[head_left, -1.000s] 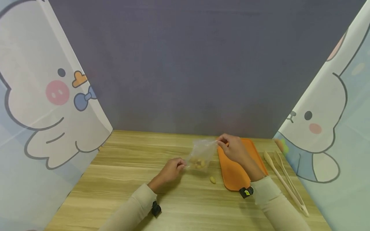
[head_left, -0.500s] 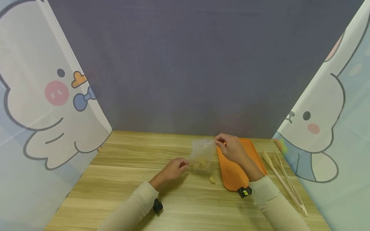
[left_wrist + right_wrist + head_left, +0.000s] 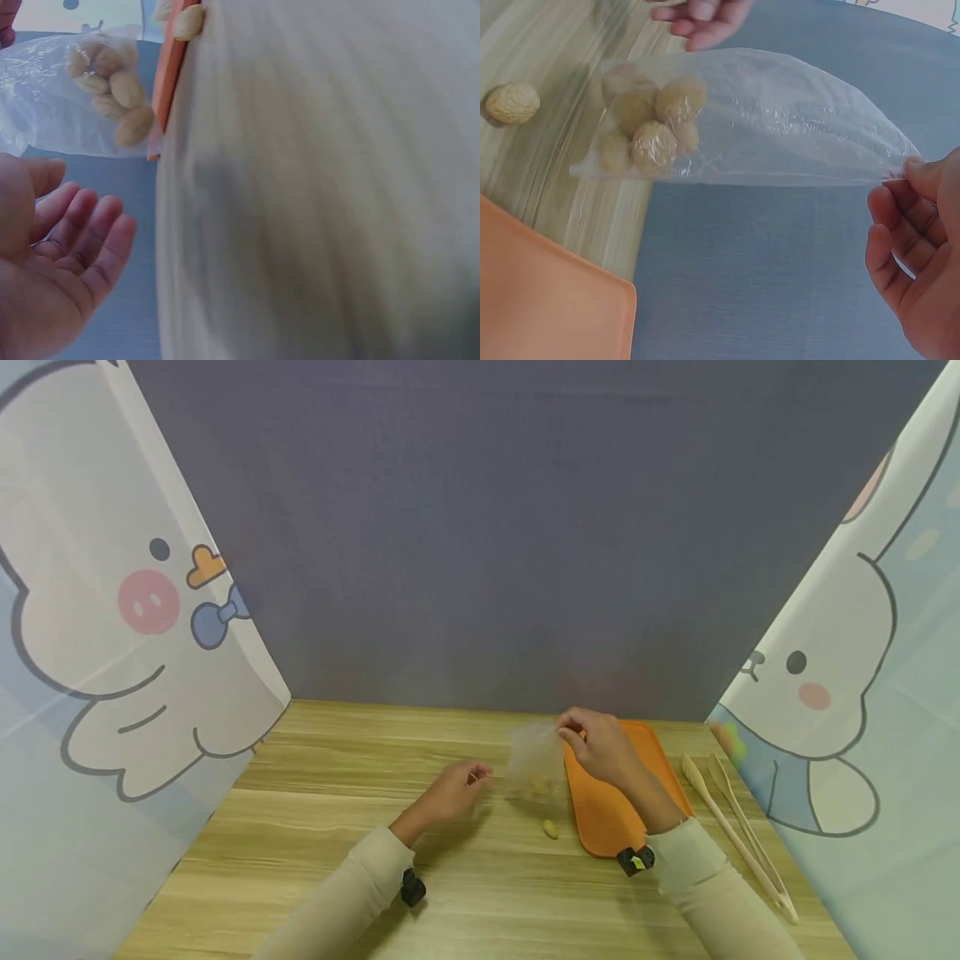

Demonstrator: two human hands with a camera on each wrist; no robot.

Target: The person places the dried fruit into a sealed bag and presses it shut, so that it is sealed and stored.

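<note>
A clear plastic bag [image 3: 534,756] holds several walnuts [image 3: 656,142] at its bottom. My right hand [image 3: 603,747] pinches the bag's top corner between thumb and fingers, over the far left part of the orange tray [image 3: 600,810]. Just left of the bag is my left hand [image 3: 450,792]; in the left wrist view its fingers [image 3: 94,240] are loosely bent with nothing in them. A gap shows between these fingers and the bag. One loose walnut [image 3: 551,829] lies on the table in front of the bag, left of the tray.
Two long wooden utensils [image 3: 738,835] lie to the right of the tray, their near ends close together. A dark grey panel [image 3: 480,543] stands behind the wooden table [image 3: 315,793]. Cartoon-printed cloths [image 3: 832,760] flank both sides.
My left hand has let go of the bag's lower left side. The bag has swung to the right and hangs from my right hand, which has shifted slightly left.
</note>
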